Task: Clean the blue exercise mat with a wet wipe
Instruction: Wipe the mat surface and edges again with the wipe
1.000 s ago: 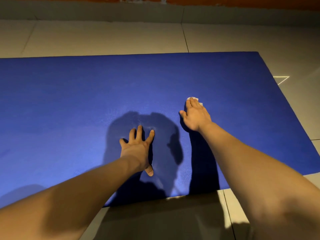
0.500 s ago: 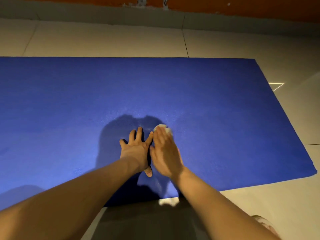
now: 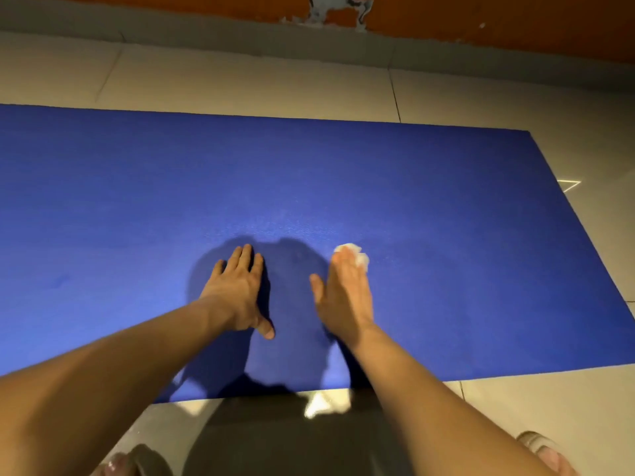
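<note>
A blue exercise mat (image 3: 429,207) lies flat on the tiled floor and fills most of the view. My left hand (image 3: 240,290) rests flat on the mat near its front edge, fingers straight. To its right, my right hand (image 3: 345,297) presses a crumpled white wet wipe (image 3: 355,254) onto the mat with straight fingers. Only the part of the wipe past the fingertips shows. A faint damp sheen marks the mat just beyond both hands.
Pale floor tiles (image 3: 240,84) surround the mat. An orange wall with chipped paint (image 3: 481,25) runs along the back. My feet in sandals show at the bottom left (image 3: 137,462) and bottom right (image 3: 546,451).
My right hand slid the wipe left, close beside my left hand, then back to the right a short way. My left hand stayed planted. The view tilted up slightly.
</note>
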The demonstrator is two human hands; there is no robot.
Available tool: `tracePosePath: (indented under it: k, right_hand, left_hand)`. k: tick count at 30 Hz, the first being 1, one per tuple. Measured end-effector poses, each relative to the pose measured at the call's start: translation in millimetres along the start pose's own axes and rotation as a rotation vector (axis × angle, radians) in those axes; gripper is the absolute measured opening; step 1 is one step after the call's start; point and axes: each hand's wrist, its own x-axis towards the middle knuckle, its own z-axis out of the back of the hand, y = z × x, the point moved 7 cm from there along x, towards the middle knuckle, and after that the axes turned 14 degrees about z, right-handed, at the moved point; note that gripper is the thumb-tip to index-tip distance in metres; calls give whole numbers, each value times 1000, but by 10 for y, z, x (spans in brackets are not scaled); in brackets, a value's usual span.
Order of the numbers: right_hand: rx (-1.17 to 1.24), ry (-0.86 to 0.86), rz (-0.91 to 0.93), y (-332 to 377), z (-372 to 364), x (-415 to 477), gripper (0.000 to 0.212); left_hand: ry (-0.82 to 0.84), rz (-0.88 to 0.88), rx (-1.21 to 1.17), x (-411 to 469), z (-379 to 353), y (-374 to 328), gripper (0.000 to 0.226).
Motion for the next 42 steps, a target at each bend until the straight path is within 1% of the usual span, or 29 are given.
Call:
tracePosePath:
  k: [2,3,5,6,7,9,10,13,14,15,17,18,19,20,21,22,23,24,25,28,30,32,34,36,37,38,39,40,42]
  right_hand:
    - [-33,121,227,436,-181,-41,65]
    - [-29,174,304,481,-188,-21,64]
    - [5,212,346,239,-118,-5,54]
    - [12,211,312,23,-58,-46,53]
    - [-19,190,244,-232,9,-120,60]
    - [-40,129,72,-663,152,-246,71]
    - [-58,92,-7,-749,194,-268,74]
    - [-66,25,-267,-505,75,-158,82]
    - [-56,28,-311,-344,3,-83,83]
    - [-45,8,-306,-143,-32,-16,83]
    - [-31,-14,-220,242,-120,56,75]
    - [10,-9,-155,419,-133,76,66]
    - [41,-9,-53,583,-140,68,54]
    - [63,35,94,741,-187,1,43]
    - [44,117,243,874,-219,-91,40]
    - [15,184,365,928,-228,-152,45]
    - [18,213,420,862,-221,-185,50]
    - [37,212,417,688,-190,-218,56]
    - [12,189,366,454,-134,-269,61]
    - [-94,125,77,-318,31,-504,76]
    - [-95,106,-88,-548,102,-625,83]
    - [-37,58,-220,-436,72,-569,86]
    - [18,9,-252,-41,16,-415,78]
    - [55,3,-173,448,-119,-300,63]
    - [27,-5,-87,647,-173,-323,62]
    - [2,22,11,806,-196,-376,65]
    - [-31,95,147,860,-221,-407,68]
    - [-6,149,228,798,-182,-430,66]
    - [5,172,302,411,-104,-473,59]
  left_hand:
    - [37,10,-1,14,-57,68,158]
    - [38,14,-4,22,-69,63,159]
    - [31,18,-2,41,-81,43,159]
    - [28,16,-3,50,-85,41,159]
    - [32,9,-7,49,-89,41,159]
    - [37,3,-20,57,-105,61,158]
    - [38,1,-30,56,-114,68,158]
    - [37,0,-41,54,-126,58,157]
    - [37,2,-42,60,-132,54,158]
    - [38,5,-43,66,-137,52,158]
    - [32,15,-44,81,-147,52,158]
    - [31,17,-45,85,-161,55,159]
    - [36,15,-47,88,-167,60,159]
    - [40,11,-49,89,-178,61,159]
    - [38,10,-48,91,-181,58,159]
    - [32,10,-43,96,-174,63,159]
    - [35,10,-36,94,-168,67,159]
    - [39,11,-32,93,-167,66,158]
    - [39,12,-30,94,-162,66,158]
    - [42,4,-23,94,-165,71,159]
    - [42,6,-22,92,-169,69,159]
    - [43,12,-21,87,-166,61,159]
    - [45,18,-28,98,-172,46,160]
    - [41,21,-35,104,-168,43,160]
    - [38,23,-41,106,-176,50,159]
    - [36,25,-48,115,-183,56,157]
    - [37,23,-49,120,-185,61,157]
    - [38,23,-47,119,-186,63,159]
    - [42,22,-42,109,-178,57,162]
